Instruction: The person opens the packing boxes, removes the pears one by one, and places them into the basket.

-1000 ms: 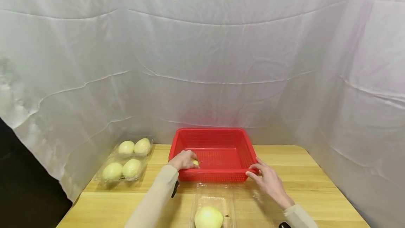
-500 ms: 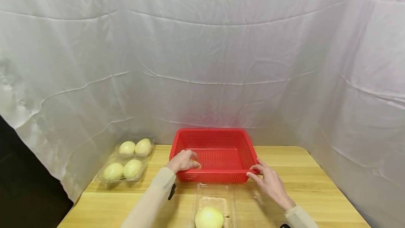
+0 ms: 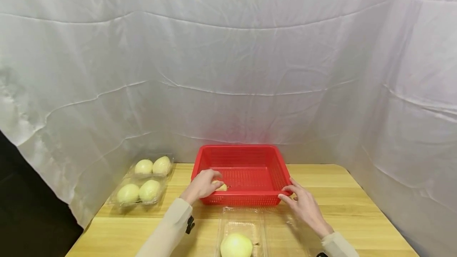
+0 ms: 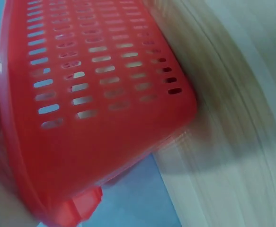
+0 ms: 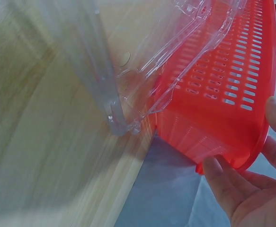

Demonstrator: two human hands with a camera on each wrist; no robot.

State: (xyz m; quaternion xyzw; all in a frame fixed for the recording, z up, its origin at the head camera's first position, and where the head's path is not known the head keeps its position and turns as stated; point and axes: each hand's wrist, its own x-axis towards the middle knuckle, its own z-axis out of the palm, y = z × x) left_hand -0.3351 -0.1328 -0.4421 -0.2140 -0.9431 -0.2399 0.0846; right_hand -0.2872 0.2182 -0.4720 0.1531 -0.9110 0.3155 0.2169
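Observation:
A red plastic basket (image 3: pixel 246 199) with slotted walls stands at the back of the table. Inside its front left corner lies a pale yellow pear (image 3: pixel 223 187), stem toward the right, partly covered by my left hand (image 3: pixel 201 185). That hand reaches over the rim, fingers loosely bent above the pear; whether they touch it is hidden. In the left wrist view only a blurred part of the hand shows beside the rim. My right hand (image 3: pixel 303 205) pinches the basket's front right corner, thumb and fingers on either side of the rim, as the right wrist view also shows.
Before the basket lies an open clear plastic clamshell box (image 3: pixel 242 227), with one pear (image 3: pixel 236 246) in its near part. At the left, two clear boxes (image 3: pixel 162 187) hold several pears (image 3: pixel 150 190). A grey-white curtain (image 3: pixel 228 70) encloses the table (image 3: pixel 342 197).
My left hand has drawn back a little toward the left and near side, so more of the pear in the basket shows. The right hand keeps its grip on the rim.

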